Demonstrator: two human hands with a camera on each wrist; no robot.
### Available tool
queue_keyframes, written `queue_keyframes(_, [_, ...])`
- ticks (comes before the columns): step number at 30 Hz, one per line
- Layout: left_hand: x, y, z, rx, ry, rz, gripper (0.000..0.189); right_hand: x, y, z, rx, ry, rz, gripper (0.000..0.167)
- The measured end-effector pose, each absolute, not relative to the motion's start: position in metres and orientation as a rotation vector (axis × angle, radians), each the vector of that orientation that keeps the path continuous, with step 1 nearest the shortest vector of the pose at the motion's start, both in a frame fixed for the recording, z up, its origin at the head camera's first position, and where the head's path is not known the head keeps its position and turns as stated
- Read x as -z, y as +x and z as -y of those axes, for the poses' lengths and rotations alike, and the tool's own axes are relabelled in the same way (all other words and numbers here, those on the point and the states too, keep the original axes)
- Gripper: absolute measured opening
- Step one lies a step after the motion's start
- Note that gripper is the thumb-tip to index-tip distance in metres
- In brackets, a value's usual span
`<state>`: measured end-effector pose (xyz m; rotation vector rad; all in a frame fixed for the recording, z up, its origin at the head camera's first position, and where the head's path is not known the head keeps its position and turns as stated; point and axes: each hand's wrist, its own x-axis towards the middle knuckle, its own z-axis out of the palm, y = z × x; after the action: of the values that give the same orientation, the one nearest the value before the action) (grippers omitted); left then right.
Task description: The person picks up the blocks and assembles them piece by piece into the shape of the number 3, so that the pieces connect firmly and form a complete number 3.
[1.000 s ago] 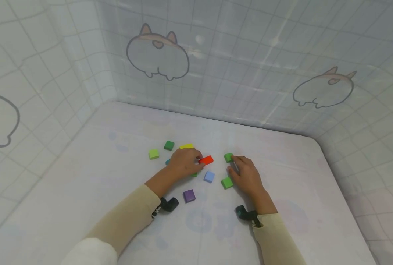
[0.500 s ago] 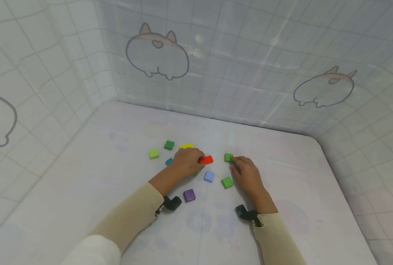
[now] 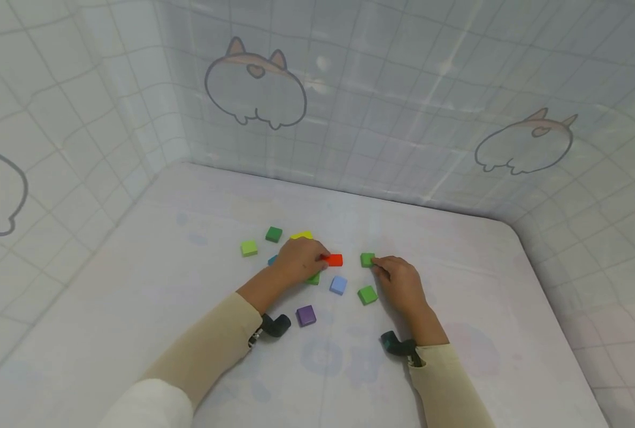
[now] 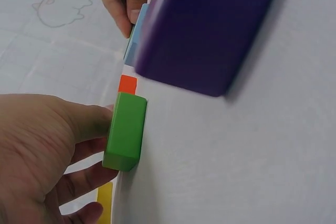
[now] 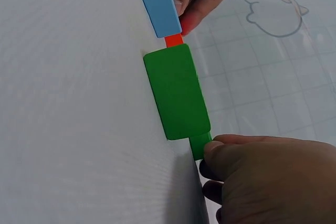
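My left hand (image 3: 298,260) pinches the left end of a red block (image 3: 335,260) between thumb and fingertips. To its right, my right hand (image 3: 401,282) holds the right side of a small green block (image 3: 366,260) by thumb and forefinger. In the right wrist view, the held green block is partly hidden behind a nearer green block (image 5: 177,93). A further green block (image 4: 126,132) stands close by the left thumb and overlaps the red block in the left wrist view. Between the hands lies a light blue block (image 3: 338,285).
A purple block (image 3: 306,315) lies nearer the body. Beyond the left hand are a yellow block (image 3: 302,235), a dark green block (image 3: 274,234), a lime block (image 3: 249,248) and a partly hidden blue block (image 3: 272,260). A grid-patterned curtain (image 3: 381,107) rises behind the white table (image 3: 215,196).
The left fingers have closed on the red block and turned it straighter, sideways on. My right hand has drawn its green block slightly toward the body and turned it a little.
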<state>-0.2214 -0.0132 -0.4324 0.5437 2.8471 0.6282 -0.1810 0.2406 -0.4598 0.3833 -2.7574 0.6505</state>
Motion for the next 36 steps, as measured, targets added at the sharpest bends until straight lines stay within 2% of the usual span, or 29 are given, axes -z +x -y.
queue_keyframes(36, [0.428,-0.234,0.004,-0.574,0.601,-2.8,0.032,0.456,-0.185,-0.231,-0.824,0.389,2.802,0.018])
